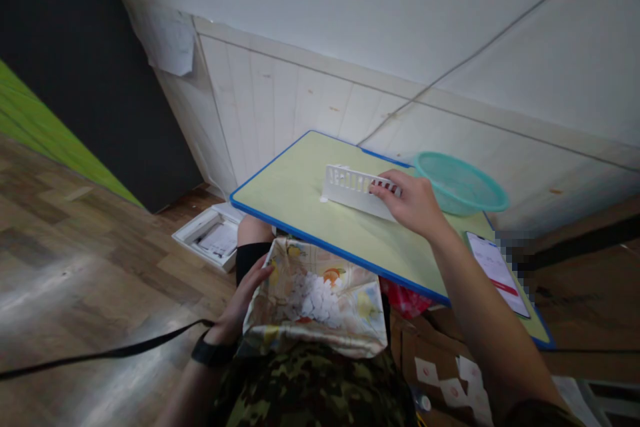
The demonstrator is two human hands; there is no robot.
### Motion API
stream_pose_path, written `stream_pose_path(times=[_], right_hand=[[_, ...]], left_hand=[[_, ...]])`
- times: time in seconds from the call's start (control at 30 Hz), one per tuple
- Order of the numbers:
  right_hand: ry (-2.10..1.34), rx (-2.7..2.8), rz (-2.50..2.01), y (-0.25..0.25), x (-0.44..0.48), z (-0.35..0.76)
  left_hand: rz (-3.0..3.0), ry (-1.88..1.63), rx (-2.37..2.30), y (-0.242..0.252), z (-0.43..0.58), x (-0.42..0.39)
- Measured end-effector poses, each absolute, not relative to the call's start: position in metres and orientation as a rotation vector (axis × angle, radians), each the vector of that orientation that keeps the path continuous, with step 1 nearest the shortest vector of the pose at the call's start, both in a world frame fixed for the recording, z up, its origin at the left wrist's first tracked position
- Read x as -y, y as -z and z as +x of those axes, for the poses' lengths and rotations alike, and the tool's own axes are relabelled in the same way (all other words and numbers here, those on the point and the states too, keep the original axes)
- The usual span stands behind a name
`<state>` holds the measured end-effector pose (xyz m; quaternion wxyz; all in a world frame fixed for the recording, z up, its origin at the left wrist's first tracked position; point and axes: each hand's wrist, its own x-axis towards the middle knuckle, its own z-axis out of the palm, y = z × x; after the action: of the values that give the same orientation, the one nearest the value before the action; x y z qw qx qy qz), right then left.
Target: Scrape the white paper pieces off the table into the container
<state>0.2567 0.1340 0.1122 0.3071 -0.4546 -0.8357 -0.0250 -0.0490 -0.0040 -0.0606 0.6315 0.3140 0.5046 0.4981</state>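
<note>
Slotted strip: white slotted strip (353,197) stands on its long edge on the desk (285,183), slots up, basin side held.
Strip risk: pinched near one end only, so the far end could swing or tip if pressed; thin wall may flex.
Loose bit: small white piece (324,199) by the strip's far end; a sweep could knock it off the desk.
Box risk: lined box (310,340) sits on lap, under desk edge; a leg shift could spill the white scraps (320,300).
Right hand: right hand (413,203) narrow, thumb and fingers closed around strip; forearm reaches in over desk, between basin (460,188) and phone (493,270).
Left hand: left hand (253,287) low, fingers at box's left rim; grip firmness, cannot tell.
</note>
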Motion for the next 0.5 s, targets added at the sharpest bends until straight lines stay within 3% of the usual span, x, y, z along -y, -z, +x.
stream_pose_path(times=[0.5], right_hand=[[0.009,2.213,-1.176,-0.119,-0.116,0.265]], left_hand=[[0.736,-1.132,-1.051,0.059,-0.052,0.004]])
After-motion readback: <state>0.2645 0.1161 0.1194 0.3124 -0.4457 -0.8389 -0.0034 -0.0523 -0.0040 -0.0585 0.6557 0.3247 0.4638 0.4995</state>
